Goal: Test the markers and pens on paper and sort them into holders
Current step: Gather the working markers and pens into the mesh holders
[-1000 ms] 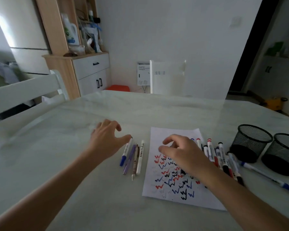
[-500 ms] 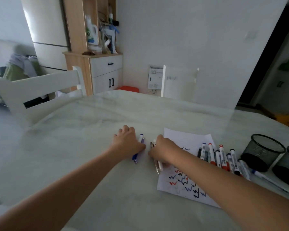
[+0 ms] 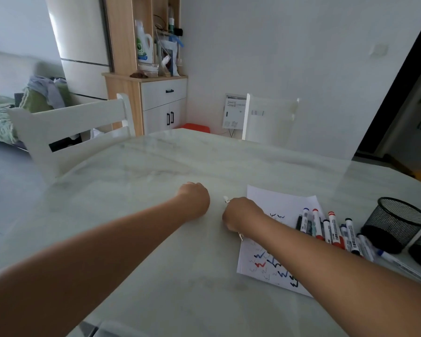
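Center frame, my right hand (image 3: 241,216) grips a white pen (image 3: 226,199), tip poking above curled fingers; left hand (image 3: 195,199) fisted, contents hidden.

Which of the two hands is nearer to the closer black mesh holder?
The right hand. It rests at the paper's left edge, with the marker row between it and the black mesh holder. The left hand lies further left, on the table.

A pale marble-look table (image 3: 156,178) carries a scribbled paper sheet (image 3: 277,203). Whiteboard markers (image 3: 326,227) lie beside it, near two black mesh holders (image 3: 396,224).
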